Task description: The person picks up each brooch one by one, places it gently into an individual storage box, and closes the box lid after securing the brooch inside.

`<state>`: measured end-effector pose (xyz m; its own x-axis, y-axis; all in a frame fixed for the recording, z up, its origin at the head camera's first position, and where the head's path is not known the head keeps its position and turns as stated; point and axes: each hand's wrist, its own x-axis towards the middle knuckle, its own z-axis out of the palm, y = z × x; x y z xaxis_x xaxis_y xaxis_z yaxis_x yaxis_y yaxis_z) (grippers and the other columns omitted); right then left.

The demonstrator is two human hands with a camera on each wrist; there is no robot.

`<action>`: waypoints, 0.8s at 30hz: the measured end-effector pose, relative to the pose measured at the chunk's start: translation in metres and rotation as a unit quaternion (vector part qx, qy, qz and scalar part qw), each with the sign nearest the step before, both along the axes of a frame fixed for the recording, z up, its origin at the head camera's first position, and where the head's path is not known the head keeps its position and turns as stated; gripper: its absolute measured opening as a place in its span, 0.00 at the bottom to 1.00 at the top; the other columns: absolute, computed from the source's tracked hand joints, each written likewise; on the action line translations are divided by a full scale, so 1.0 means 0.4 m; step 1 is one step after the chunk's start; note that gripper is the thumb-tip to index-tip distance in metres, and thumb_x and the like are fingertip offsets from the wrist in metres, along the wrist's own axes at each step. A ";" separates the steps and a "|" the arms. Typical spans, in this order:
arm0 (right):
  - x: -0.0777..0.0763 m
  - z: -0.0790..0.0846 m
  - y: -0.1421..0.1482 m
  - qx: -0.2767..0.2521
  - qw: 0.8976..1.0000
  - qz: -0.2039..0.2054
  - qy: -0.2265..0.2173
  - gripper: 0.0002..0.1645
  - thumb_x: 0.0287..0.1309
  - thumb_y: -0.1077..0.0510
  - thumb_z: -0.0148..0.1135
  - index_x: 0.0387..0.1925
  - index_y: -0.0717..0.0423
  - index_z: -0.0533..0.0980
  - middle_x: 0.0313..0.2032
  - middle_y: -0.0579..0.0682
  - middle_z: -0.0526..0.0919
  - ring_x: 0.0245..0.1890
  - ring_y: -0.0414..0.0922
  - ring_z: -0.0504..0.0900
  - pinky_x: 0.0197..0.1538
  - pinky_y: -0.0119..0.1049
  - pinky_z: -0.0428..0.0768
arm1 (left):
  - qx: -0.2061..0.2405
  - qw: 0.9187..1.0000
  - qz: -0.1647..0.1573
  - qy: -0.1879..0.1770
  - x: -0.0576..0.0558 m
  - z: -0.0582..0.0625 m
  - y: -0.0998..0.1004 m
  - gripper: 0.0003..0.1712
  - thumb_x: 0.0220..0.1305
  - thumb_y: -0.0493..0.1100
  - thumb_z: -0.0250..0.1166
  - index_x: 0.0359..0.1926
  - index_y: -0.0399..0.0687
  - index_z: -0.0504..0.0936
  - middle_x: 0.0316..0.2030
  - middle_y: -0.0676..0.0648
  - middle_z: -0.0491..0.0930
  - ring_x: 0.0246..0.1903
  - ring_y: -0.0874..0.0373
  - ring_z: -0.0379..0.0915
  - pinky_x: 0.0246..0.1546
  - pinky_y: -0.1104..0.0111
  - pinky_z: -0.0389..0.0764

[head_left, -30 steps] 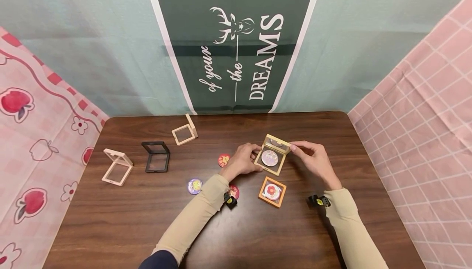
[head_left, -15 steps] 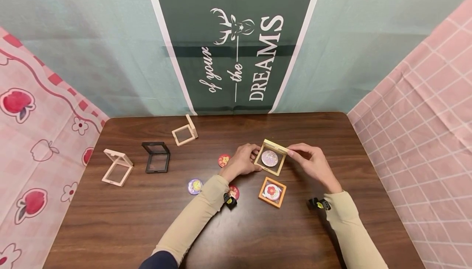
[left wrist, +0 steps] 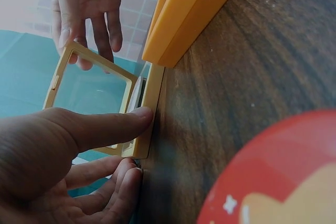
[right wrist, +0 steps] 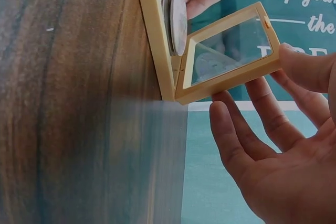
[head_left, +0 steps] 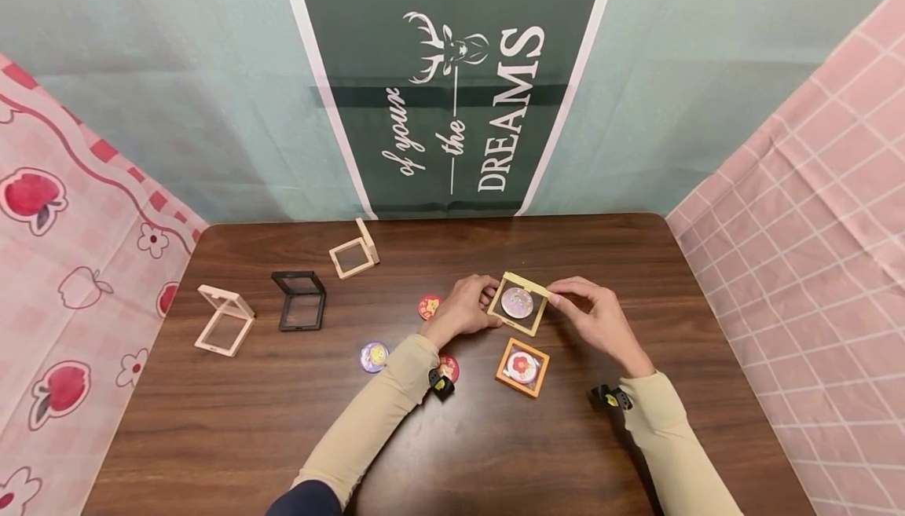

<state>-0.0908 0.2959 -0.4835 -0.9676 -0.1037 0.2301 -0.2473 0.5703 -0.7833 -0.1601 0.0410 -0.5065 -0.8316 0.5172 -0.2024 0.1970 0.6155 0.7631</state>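
Observation:
A yellow square display case [head_left: 511,325] stands half-folded on the table, its clear-windowed lid [right wrist: 236,83] tilted over the base. Inside the base lies a round, pale, shiny badge [head_left: 518,303]. My left hand [head_left: 465,308] grips the base at its left side, thumb [left wrist: 115,127] on the rim and fingers on the outer side. At the right, my right hand [head_left: 597,316] holds the lid's free edge between thumb [right wrist: 310,66] and fingers. Just nearer to me sits a closed orange display case [head_left: 539,378] with a red-flower badge in it.
A red badge [head_left: 429,307], a purple badge [head_left: 374,357] and another red badge [head_left: 449,367], partly under the left wrist, lie on the table. Further left stand opened cases: a black one [head_left: 317,318], a beige one [head_left: 364,268] and a pinkish one [head_left: 215,349].
The yellow lid has swung down toward its base, with my right hand moving slightly left and nearer along with it. My left hand stays on the base.

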 end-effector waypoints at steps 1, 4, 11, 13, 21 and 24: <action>0.001 -0.002 0.001 0.004 1.000 0.001 0.000 0.08 0.68 0.63 0.72 0.46 0.53 0.90 0.47 0.52 0.90 0.46 0.33 0.83 0.47 0.20 0.78 | 0.001 1.000 0.000 -0.001 0.000 0.000 0.000 0.36 0.56 0.41 0.84 0.64 0.42 0.81 0.49 0.47 0.79 0.44 0.59 0.75 0.48 0.70 0.78; 0.005 -0.008 0.002 0.017 1.000 0.006 -0.004 0.07 0.68 0.62 0.72 0.46 0.51 0.90 0.48 0.51 0.90 0.48 0.35 0.83 0.49 0.23 0.79 | 0.000 1.000 0.000 -0.002 -0.001 0.000 -0.001 0.36 0.56 0.41 0.84 0.64 0.43 0.81 0.50 0.47 0.79 0.45 0.59 0.75 0.48 0.70 0.78; 0.012 -0.014 -0.004 0.027 0.999 0.024 0.006 0.09 0.67 0.64 0.73 0.46 0.50 0.89 0.48 0.49 0.89 0.49 0.39 0.84 0.51 0.31 0.84 | -0.007 1.000 0.001 -0.005 -0.001 0.000 0.001 0.35 0.57 0.41 0.83 0.64 0.43 0.80 0.50 0.47 0.79 0.46 0.59 0.75 0.49 0.69 0.78; 0.012 -0.014 -0.005 0.032 0.999 0.027 0.008 0.09 0.67 0.64 0.73 0.45 0.51 0.89 0.48 0.50 0.89 0.49 0.41 0.85 0.51 0.34 0.84 | -0.008 1.000 0.002 -0.006 -0.002 0.001 0.001 0.35 0.57 0.41 0.83 0.64 0.43 0.81 0.50 0.47 0.79 0.45 0.59 0.74 0.48 0.70 0.78; 0.017 -0.017 -0.011 0.055 0.997 0.046 -0.003 0.07 0.68 0.62 0.72 0.44 0.48 0.88 0.48 0.46 0.88 0.49 0.41 0.84 0.51 0.41 0.84 | -0.009 1.000 0.007 -0.004 0.000 0.004 -0.002 0.34 0.57 0.42 0.83 0.63 0.45 0.82 0.48 0.48 0.79 0.45 0.59 0.74 0.48 0.69 0.78; 0.021 -0.016 -0.014 0.058 0.997 0.050 -0.005 0.07 0.68 0.62 0.73 0.44 0.48 0.88 0.49 0.46 0.88 0.49 0.41 0.84 0.51 0.39 0.83 | -0.009 1.000 0.008 -0.003 0.000 0.003 -0.003 0.33 0.57 0.42 0.83 0.62 0.44 0.82 0.48 0.48 0.79 0.44 0.60 0.74 0.48 0.70 0.78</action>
<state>-0.0822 0.2903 -0.4899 -0.9535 -0.2245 0.2012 -0.2995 0.6297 -0.7168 -0.1600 0.0398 -0.5052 -0.8379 0.5005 -0.2176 0.1825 0.6327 0.7526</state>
